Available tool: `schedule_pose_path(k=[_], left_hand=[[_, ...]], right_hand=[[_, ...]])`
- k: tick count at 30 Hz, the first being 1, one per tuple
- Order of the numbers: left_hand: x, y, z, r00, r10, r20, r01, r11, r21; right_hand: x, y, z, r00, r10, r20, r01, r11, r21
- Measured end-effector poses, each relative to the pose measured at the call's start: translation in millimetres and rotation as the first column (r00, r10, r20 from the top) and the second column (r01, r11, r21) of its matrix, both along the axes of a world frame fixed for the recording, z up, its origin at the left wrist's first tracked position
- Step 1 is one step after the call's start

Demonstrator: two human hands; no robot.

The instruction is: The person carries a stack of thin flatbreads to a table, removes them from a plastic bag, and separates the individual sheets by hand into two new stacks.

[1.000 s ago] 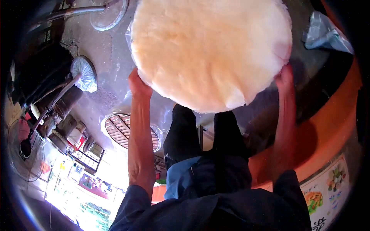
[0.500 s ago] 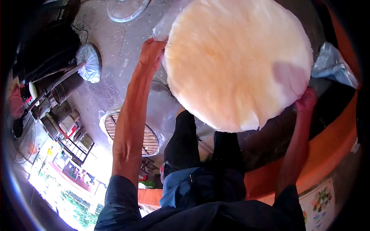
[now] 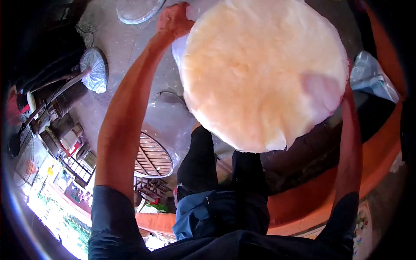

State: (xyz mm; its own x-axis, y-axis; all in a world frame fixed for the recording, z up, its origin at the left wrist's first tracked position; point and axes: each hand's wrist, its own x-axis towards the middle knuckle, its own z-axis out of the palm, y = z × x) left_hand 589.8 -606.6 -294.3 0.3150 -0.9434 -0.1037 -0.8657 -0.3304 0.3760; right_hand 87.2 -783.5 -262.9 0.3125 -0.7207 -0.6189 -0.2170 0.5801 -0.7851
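A large, round, cream-coloured soft sheet or pad (image 3: 255, 73) with a ragged edge is held up in front of my legs. My left hand (image 3: 174, 21) is at its upper left rim, with fingers bent and closed by a piece of clear plastic film (image 3: 180, 50). At the right rim my right hand (image 3: 348, 71) supports the pad; most of its fingers are hidden behind it. A darker pinkish patch marks the pad's right side. A fold shows along its lower edge.
On the floor to the left lie a slatted oval rack (image 3: 152, 156) and a plastic-wrapped round stand base (image 3: 94, 70). A ring-shaped object (image 3: 138, 11) lies at the top. Clear plastic (image 3: 372, 78) rests at the right by an orange surface (image 3: 303, 203).
My left hand has moved up along the rim, away from its earlier grip. My right hand has moved up and further behind the pad. The pad has shifted slightly left.
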Motion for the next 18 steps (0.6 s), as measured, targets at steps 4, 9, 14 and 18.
schedule_pose_path(k=[4, 9, 14, 18], left_hand=[[13.0, -13.4, -34.5, 0.910, 0.156, -0.384, -0.069, 0.971, 0.231], [0.6, -0.7, 28.4, 0.135, 0.262, -0.955, -0.126, 0.961, 0.246], [-27.5, -25.0, 53.2, 0.412, 0.294, -0.863, -0.197, 0.953, 0.231], [-31.6, -22.7, 55.5, 0.468, 0.204, -0.860, -0.442, 0.897, -0.028]], right_hand=[[20.7, -28.4, 11.1, 0.997, 0.074, -0.022, -0.073, 0.997, 0.013], [26.5, -47.7, 44.7, 0.946, 0.227, 0.230, -0.261, 0.957, 0.127], [75.2, -32.1, 45.7, 0.981, 0.166, -0.102, -0.177, 0.978, -0.108], [64.8, -44.3, 46.1, 0.937, 0.094, -0.335, -0.225, 0.898, -0.378]])
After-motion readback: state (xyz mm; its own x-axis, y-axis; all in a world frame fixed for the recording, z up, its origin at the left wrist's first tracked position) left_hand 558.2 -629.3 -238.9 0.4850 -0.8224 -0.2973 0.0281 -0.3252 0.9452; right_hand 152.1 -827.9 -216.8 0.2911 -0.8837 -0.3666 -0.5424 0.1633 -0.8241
